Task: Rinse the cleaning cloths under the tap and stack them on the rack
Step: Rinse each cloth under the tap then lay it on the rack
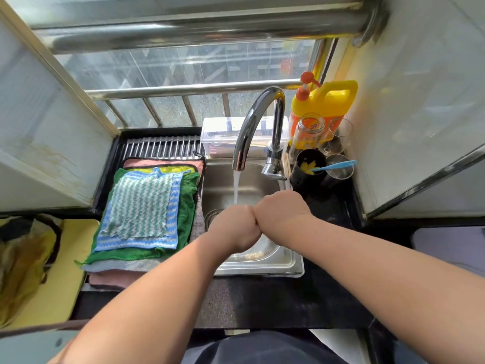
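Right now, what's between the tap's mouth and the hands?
Only a water stream: in the head view it falls from the tap's mouth down to the left hand, which touches the right hand over the sink.

Noted a wide window (pixel 183 67) at the back, glass streaked and hazy, with strong daylight through it. Found a steel railing (pixel 189 88) with upright bars across its lower part and a thick steel pipe (pixel 210 27) above. Recorded white surfaces at both sides: left panel (pixel 39 114) stained brown near its lower edge, right wall (pixel 420 88) glossy and brightly lit. Observed a black speckled countertop (pixel 262 298) along the near edge.
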